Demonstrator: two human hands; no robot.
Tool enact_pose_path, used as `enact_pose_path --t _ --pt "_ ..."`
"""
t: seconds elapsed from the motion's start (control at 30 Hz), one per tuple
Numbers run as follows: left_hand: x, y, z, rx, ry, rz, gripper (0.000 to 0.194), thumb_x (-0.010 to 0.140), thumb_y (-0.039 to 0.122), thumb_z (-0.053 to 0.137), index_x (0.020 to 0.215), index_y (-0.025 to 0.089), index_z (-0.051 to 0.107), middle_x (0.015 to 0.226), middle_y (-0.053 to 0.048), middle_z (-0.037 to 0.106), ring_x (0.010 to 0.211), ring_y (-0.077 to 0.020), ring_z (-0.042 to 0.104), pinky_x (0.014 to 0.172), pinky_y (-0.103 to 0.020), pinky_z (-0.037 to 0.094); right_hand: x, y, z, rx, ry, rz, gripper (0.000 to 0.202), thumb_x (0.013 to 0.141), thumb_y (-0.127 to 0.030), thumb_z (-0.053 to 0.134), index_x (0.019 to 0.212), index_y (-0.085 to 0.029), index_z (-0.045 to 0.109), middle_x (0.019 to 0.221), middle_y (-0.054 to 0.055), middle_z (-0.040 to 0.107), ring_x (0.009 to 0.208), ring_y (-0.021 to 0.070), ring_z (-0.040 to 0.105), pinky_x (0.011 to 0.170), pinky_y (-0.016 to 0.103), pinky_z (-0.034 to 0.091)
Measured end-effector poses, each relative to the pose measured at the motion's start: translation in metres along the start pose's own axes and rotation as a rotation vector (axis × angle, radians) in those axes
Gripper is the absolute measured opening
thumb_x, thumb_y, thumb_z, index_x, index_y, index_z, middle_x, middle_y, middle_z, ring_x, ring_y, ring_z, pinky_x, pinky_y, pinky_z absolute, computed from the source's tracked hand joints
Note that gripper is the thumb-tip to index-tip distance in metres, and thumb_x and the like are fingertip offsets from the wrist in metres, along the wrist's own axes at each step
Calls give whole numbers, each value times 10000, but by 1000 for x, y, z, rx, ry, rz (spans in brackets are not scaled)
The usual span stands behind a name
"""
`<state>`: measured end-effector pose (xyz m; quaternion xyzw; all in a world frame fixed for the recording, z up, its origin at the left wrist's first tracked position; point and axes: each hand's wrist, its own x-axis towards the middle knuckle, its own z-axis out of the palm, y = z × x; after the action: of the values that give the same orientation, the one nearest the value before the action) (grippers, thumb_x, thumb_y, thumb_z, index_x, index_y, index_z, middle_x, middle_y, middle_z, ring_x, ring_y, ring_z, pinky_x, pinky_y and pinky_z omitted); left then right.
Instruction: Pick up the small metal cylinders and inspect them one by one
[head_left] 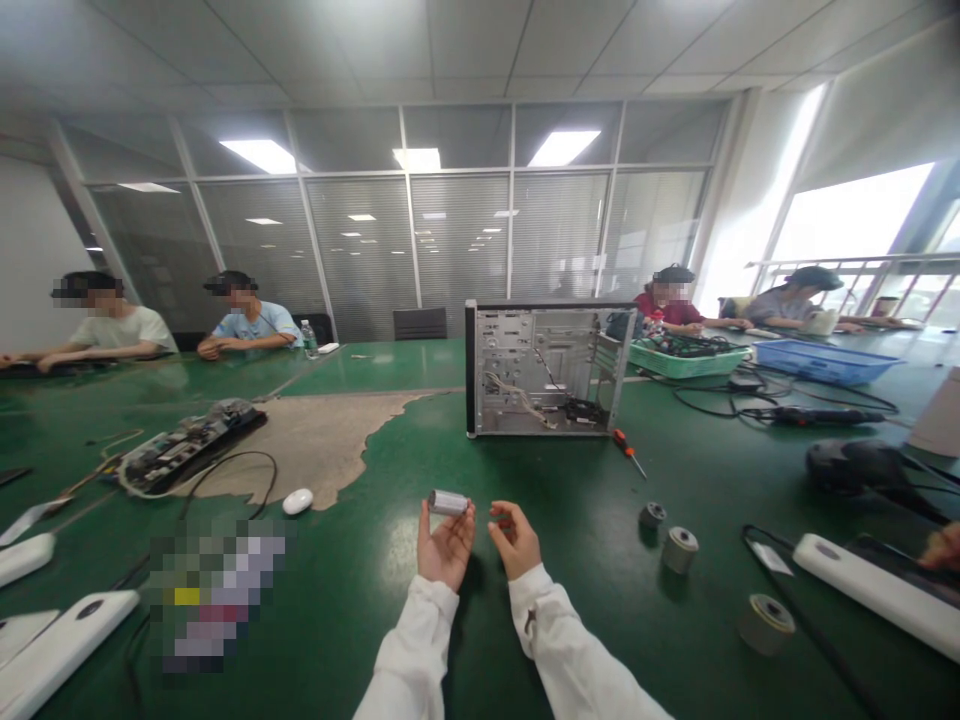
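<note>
A small silvery cylinder (448,503) lies across the fingertips of my left hand (445,555), gripped between thumb and fingers with the palm up. Just to its right is my right hand (517,540), its fingers curled but apart, with nothing visible in it. Farther off stands an opened computer case (551,370), upright, with loose cables inside. A screwdriver (630,455) with a red and black handle rests by its lower right corner. To the right of my hands are a small dark cylinder (653,515) and two larger grey cylinders (680,550) (766,624).
Green (686,358) and blue (825,361) baskets stand at the back right, near black cables. White power strips (877,595) (67,650) lie at both sides. A circuit assembly (191,448) and a white mouse (298,501) are on the left. Several people sit around the table (420,455).
</note>
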<state>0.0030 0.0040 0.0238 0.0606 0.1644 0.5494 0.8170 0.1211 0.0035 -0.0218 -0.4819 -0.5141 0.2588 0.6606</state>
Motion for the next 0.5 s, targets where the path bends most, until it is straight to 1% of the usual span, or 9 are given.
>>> enact_pose_path --t 0.13,0.3,0.43,0.5 --pt "0 -1 1 62 33 45 462 745 422 438 939 13 531 752 -154 616 684 -177 606 595 -255 512 1 1 0 -1 3 0 259 628 -269 511 866 -168 518 783 44 566 578 110 514 468 216 418" --pt "4 -3 -1 162 29 72 431 740 426 446 872 29 550 750 -146 614 702 -168 601 637 -246 498 1 2 0 -7 -9 -2 256 629 -265 510 865 -166 522 790 44 566 578 108 514 471 216 420" --pt "5 -6 -1 244 33 92 388 748 404 446 880 53 546 779 -142 618 723 -171 602 688 -272 479 1 0 0 -11 -11 -13 253 626 -267 518 857 -167 526 786 41 566 574 106 514 471 215 422" --pt "4 -8 0 279 25 107 375 751 392 447 923 71 537 783 -134 622 719 -174 604 695 -288 472 1 -1 0 -5 -8 -11 253 624 -270 522 854 -166 527 785 42 566 576 108 514 467 214 422"
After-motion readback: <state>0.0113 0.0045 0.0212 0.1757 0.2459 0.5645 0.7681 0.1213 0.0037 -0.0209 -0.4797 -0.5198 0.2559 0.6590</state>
